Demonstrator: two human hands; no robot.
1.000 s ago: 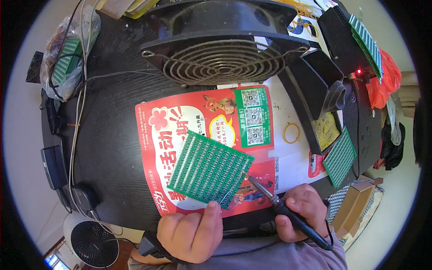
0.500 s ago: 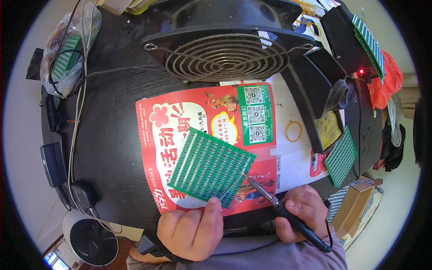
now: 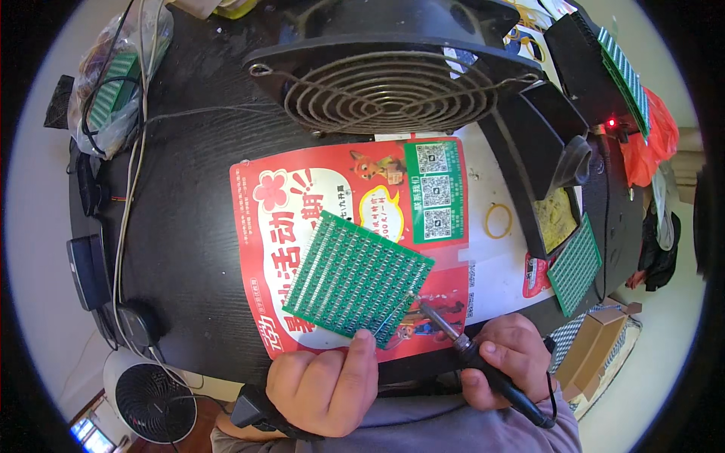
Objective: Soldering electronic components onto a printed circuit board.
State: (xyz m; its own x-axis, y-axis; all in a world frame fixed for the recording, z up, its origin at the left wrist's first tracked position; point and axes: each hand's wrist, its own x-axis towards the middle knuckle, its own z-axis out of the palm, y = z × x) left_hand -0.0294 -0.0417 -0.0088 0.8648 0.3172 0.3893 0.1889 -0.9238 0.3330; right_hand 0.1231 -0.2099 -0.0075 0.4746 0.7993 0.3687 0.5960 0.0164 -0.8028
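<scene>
A green circuit board with rows of small pads is tilted above a red printed sheet. My left hand is closed, pinching the board's near edge between thumb and finger. A thin pale strand, perhaps wire, lies along the board just beyond those fingertips. My right hand is wrapped round the black handle of a soldering iron. The iron's metal tip reaches the board's right edge; whether it touches cannot be made out.
A black fan with a wire guard stands at the back. A black iron stand with a yellow sponge is to the right, beside another green board. Cables run down the left, near a bagged stack of boards.
The view has shifted slightly. Both hands keep their grips, and the board and iron stay nearly where they were.
</scene>
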